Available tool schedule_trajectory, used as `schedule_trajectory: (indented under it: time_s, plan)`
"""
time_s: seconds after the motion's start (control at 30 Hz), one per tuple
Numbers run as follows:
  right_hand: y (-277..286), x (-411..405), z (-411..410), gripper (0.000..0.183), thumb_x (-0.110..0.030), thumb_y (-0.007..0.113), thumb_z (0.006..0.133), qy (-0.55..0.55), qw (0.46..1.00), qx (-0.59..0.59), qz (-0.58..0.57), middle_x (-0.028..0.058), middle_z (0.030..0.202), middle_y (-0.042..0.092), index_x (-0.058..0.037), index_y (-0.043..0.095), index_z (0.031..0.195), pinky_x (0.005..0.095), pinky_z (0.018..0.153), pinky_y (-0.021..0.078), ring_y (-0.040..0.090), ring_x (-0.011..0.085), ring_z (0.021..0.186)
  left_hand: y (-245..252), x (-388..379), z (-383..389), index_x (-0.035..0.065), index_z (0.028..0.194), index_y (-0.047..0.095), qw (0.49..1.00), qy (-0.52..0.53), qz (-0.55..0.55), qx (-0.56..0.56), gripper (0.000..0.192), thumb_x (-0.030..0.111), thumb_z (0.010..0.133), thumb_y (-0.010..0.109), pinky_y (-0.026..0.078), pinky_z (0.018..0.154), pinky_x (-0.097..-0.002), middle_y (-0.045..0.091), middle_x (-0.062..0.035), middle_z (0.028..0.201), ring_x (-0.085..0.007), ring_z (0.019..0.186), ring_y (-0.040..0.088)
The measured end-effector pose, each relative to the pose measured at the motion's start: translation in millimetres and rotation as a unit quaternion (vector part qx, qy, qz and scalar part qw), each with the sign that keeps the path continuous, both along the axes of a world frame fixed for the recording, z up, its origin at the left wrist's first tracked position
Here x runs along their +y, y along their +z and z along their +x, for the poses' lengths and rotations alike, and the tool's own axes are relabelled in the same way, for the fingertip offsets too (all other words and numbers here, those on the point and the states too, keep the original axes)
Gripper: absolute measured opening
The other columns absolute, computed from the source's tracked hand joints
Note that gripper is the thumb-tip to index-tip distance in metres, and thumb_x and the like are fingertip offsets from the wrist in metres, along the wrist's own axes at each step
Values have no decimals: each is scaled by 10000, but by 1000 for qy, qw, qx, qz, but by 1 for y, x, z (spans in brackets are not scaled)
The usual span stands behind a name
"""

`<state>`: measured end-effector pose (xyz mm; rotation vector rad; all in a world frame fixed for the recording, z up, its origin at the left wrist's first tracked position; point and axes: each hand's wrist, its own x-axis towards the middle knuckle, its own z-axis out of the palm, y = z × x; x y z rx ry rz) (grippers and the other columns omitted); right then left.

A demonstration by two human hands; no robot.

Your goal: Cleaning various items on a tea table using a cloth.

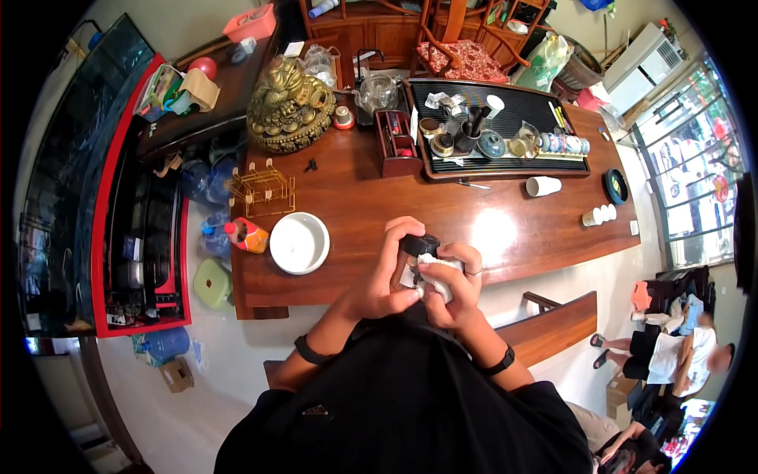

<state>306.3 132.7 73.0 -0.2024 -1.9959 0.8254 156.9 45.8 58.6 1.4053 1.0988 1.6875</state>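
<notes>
My left hand (pixel 388 275) grips a small transparent container with a black lid (pixel 420 244), held close to my body at the table's near edge. My right hand (pixel 453 287) pinches a white cloth (pixel 437 278) against the container's side. The fingers and cloth hide much of the container. On the wooden table (pixel 361 207), a round white bowl (pixel 299 243) lies to the left, beside a gold-coloured wire rack (pixel 263 192). A white cup (pixel 543 186) rests on its side to the right.
A black tea tray (pixel 474 95) with cups and tea tools spans the table's back. Left of it are a wooden organizer box (pixel 398 151) and a gold-coloured toad statue (pixel 290 106). An orange bottle (pixel 247 236) is at the left edge. A wooden bench (pixel 551 332) stands near me; people are at lower right.
</notes>
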Motion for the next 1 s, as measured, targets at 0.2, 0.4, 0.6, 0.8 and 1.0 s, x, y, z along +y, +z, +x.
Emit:
schedule_trajectory:
  time_s: [0.2, 0.4, 0.6, 0.8, 1.0]
  plan:
    - [5, 0, -13, 417, -10, 628, 674, -33, 998, 6, 46, 233, 1211, 527, -6, 679, 1087, 395, 838, 528, 578, 333, 1033, 6, 4, 10, 27, 1273, 379, 996, 45, -24, -69, 650, 354, 757, 602, 351, 1034, -374, 391, -167, 1278, -245, 1168, 425]
    - [-2, -18, -20, 471, -36, 662, 686, -49, 998, -9, 46, 213, 1244, 505, -22, 678, 1157, 400, 896, 505, 556, 340, 1067, 14, 16, 4, -8, 1189, 456, 988, 133, 11, -84, 380, 218, 887, 503, 386, 984, -341, 456, -147, 1179, -219, 1081, 479]
    - [-8, -7, -23, 466, -99, 709, 666, -81, 987, -18, 136, 142, 1099, 514, -111, 711, 1131, 382, 832, 468, 518, 293, 988, 17, 27, 5, -4, 1187, 471, 976, 119, 11, -184, 403, 324, 968, 387, 394, 963, -319, 510, -137, 1168, -195, 1066, 496]
    - [7, 7, -33, 341, -45, 593, 819, -114, 992, -5, 58, 176, 1190, 457, -27, 682, 1148, 382, 908, 442, 469, 300, 1088, 20, 23, 15, 6, 1177, 451, 982, 112, -16, -153, 372, 312, 976, 386, 375, 1000, -342, 490, -150, 1212, -207, 1096, 483]
    - [14, 6, -42, 384, -111, 405, 953, -16, 967, 52, -250, 162, 1289, 419, -10, 582, 1278, 365, 1035, 354, 438, 269, 1192, 17, 23, 10, -13, 1197, 441, 986, 145, 80, 19, 307, 133, 940, 523, 377, 991, -358, 457, -172, 1227, -237, 1097, 475]
